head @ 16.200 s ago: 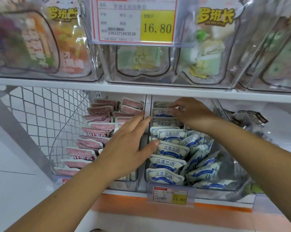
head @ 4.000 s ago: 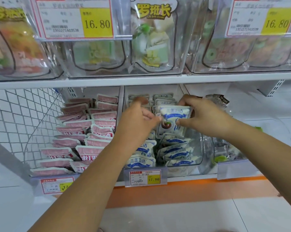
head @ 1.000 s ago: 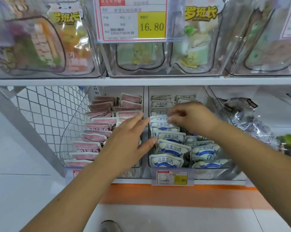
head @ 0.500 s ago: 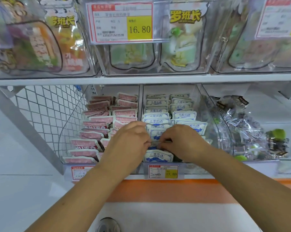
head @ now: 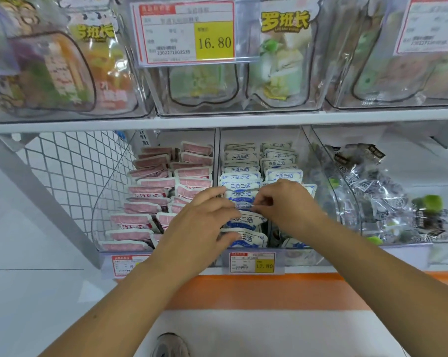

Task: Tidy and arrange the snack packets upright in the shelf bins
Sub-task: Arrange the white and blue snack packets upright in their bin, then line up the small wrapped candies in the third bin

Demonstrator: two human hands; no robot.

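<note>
The light is bright, even and soft, with almost no shadows. White glare lies on the clear upper bins (head: 243, 81) at 12 o'clock. Toward 9 and 3 o'clock the picture becomes blurred, and the shelf edge (head: 217, 121) bends slightly.

The person is working with two bare hands, the left hand (head: 194, 228) and the right hand (head: 287, 204), with knuckles and fingers uncovered. The left forearm (head: 120, 300) and the right forearm (head: 372, 274) are showing bare all the way to the lower corners of the view, and any sleeve is lying out of sight. Below the front edge of the shelf (head: 346, 267), on the pale floor (head: 269, 336), the person is wearing a grey shoe (head: 170, 345) with a rounded toe. Only its blurred front part is showing.
</note>
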